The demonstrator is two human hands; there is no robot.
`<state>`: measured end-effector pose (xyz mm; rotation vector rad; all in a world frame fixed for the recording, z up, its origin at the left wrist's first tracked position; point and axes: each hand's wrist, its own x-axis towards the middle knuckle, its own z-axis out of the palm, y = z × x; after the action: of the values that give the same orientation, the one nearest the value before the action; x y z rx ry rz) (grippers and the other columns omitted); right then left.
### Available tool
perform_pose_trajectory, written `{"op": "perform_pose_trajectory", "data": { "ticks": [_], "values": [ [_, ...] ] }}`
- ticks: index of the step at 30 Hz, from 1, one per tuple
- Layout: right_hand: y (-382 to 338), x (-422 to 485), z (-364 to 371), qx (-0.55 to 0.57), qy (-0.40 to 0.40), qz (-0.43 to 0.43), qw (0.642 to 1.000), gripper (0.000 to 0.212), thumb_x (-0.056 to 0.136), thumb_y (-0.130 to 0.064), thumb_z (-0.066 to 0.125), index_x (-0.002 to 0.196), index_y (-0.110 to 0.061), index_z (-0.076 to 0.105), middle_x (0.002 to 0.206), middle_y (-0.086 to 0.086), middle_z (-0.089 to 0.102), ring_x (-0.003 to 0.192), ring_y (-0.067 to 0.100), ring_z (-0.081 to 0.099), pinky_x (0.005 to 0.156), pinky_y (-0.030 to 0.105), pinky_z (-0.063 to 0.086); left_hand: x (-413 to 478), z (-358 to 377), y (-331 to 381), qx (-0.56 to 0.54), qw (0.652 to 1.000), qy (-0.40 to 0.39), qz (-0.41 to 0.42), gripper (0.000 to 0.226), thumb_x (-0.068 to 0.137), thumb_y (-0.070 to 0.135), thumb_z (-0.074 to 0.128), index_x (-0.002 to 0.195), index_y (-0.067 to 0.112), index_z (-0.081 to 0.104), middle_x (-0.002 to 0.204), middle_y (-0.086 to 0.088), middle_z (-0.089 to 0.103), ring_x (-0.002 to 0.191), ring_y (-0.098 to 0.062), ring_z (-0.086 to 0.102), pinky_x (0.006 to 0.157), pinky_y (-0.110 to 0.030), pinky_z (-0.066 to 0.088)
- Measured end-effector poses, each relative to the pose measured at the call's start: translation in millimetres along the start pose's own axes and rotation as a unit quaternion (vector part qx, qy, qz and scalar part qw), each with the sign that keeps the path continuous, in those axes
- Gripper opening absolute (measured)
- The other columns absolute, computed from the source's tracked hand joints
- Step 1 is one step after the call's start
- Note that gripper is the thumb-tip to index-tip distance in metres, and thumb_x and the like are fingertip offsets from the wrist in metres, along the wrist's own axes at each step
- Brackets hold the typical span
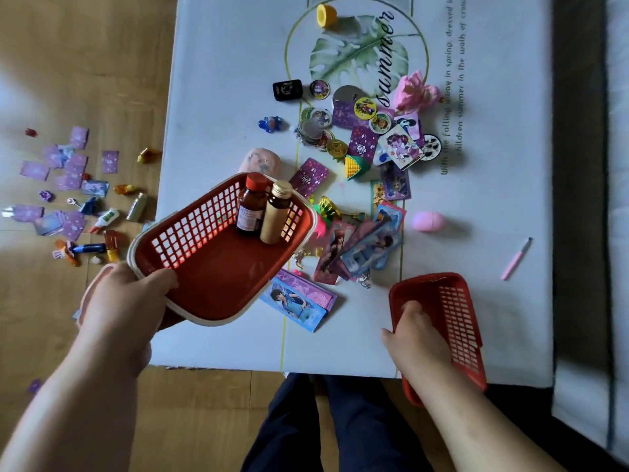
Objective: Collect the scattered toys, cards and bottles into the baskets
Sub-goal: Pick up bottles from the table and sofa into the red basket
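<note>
My left hand (pixel 126 301) grips the near rim of a red basket (pixel 218 277), held tilted above the table's left part. Two brown bottles, one with a red cap (pixel 251 207) and one with a gold cap (pixel 275 212), lean in its far corner. My right hand (pixel 413 338) holds a second, smaller red basket (pixel 452 321) on its side at the table's near edge, nothing visible in it. Cards (pixel 364 247), round badges (pixel 315 126) and small toys lie scattered over the middle of the white table (pixel 221 80).
More purple cards (pixel 68 168), small bottles and tubes (pixel 136 206) lie on the wooden floor at left. A pink egg (pixel 428 221), a pink pen (pixel 515 258), a pink flower toy (pixel 415 92) and a yellow cup (pixel 325 15) sit on the table. My legs are below its near edge.
</note>
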<state>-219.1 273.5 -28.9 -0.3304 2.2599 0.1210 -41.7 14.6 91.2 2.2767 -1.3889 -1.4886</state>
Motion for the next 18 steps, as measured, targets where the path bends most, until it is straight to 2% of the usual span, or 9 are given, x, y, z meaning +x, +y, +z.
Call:
{"op": "perform_pose_trajectory", "data": {
  "ticks": [2, 6, 9, 11, 12, 14, 16, 18],
  "values": [
    [-1.0, 2.1, 2.8, -0.007, 0.003, -0.028, 1.000, 0.032, 0.093, -0.023, 0.051, 0.122, -0.015, 0.042, 0.119, 0.009, 0.060, 0.107, 0.031, 0.061, 0.085, 0.041, 0.051, 1.0, -3.8, -3.8, -0.015, 1.000, 0.008, 0.006, 0.019, 0.084, -0.003, 0.054, 0.092, 0.012, 0.062, 0.094, -0.016, 0.069, 0.078, -0.032, 0.069, 0.055, -0.032, 0.059],
    [-14.7, 11.8, 0.2, 0.016, 0.046, -0.060, 0.997, 0.038, 0.094, -0.026, 0.053, 0.130, -0.019, 0.043, 0.122, 0.006, 0.060, 0.111, 0.030, 0.059, 0.087, 0.040, 0.050, 0.6, -8.6, -12.0, -0.028, 1.000, 0.000, -0.001, 0.028, 0.085, -0.003, 0.054, 0.110, 0.009, 0.059, 0.099, -0.015, 0.069, 0.081, -0.031, 0.070, 0.059, -0.032, 0.057],
    [-30.4, 18.0, -4.8, 0.080, 0.158, -0.066, 0.982, 0.050, 0.088, -0.024, 0.064, 0.132, -0.018, 0.042, 0.125, 0.011, 0.051, 0.115, 0.032, 0.053, 0.090, 0.041, 0.046, -3.1, -9.8, -19.4, -0.025, 1.000, 0.000, 0.001, 0.023, 0.086, -0.003, 0.053, 0.103, 0.012, 0.060, 0.097, -0.016, 0.069, 0.080, -0.033, 0.069, 0.060, -0.033, 0.055],
    [-47.2, 23.6, -8.3, 0.056, 0.226, -0.139, 0.962, 0.056, 0.087, -0.023, 0.066, 0.137, -0.018, 0.041, 0.135, 0.013, 0.043, 0.123, 0.032, 0.043, 0.099, 0.040, 0.042, -6.2, -9.6, -24.3, -0.026, 1.000, -0.005, -0.002, 0.023, 0.088, -0.005, 0.051, 0.097, 0.013, 0.059, 0.091, -0.015, 0.067, 0.077, -0.031, 0.067, 0.061, -0.032, 0.053],
    [-58.2, 28.8, -7.6, 0.009, 0.215, -0.202, 0.955, 0.059, 0.088, -0.021, 0.062, 0.141, -0.021, 0.037, 0.145, 0.013, 0.036, 0.132, 0.033, 0.034, 0.106, 0.041, 0.037, -8.0, -10.1, -26.7, -0.028, 1.000, -0.009, -0.003, 0.024, 0.088, -0.006, 0.050, 0.100, 0.013, 0.058, 0.090, -0.014, 0.067, 0.076, -0.030, 0.066, 0.060, -0.031, 0.052],
    [-79.7, 41.1, -3.0, -0.105, 0.139, -0.303, 0.937, 0.068, 0.091, -0.018, 0.053, 0.150, -0.030, 0.022, 0.160, 0.009, 0.008, 0.146, 0.035, 0.005, 0.117, 0.050, 0.018, -9.2, -11.5, -30.8, -0.030, 0.999, -0.010, -0.007, 0.027, 0.088, -0.006, 0.050, 0.107, 0.012, 0.056, 0.090, -0.013, 0.066, 0.078, -0.030, 0.066, 0.060, -0.032, 0.051],
    [-91.9, 55.2, 2.5, -0.207, 0.056, -0.307, 0.927, 0.073, 0.094, -0.026, 0.047, 0.153, -0.034, 0.004, 0.161, 0.007, -0.013, 0.146, 0.035, -0.016, 0.117, 0.058, 0.000, -6.1, -14.9, -37.4, -0.028, 0.999, -0.010, -0.010, 0.027, 0.088, -0.004, 0.051, 0.108, 0.013, 0.056, 0.092, -0.012, 0.066, 0.081, -0.031, 0.067, 0.062, -0.032, 0.052],
    [-91.1, 65.8, 6.2, -0.285, 0.034, -0.251, 0.924, 0.074, 0.094, -0.027, 0.043, 0.154, -0.023, -0.001, 0.161, 0.012, -0.011, 0.146, 0.037, -0.014, 0.115, 0.060, -0.005, -3.3, -18.1, -42.9, -0.025, 1.000, -0.013, -0.008, 0.026, 0.088, -0.004, 0.052, 0.108, 0.013, 0.056, 0.093, -0.013, 0.067, 0.082, -0.032, 0.067, 0.065, -0.034, 0.053]
  ]
}}
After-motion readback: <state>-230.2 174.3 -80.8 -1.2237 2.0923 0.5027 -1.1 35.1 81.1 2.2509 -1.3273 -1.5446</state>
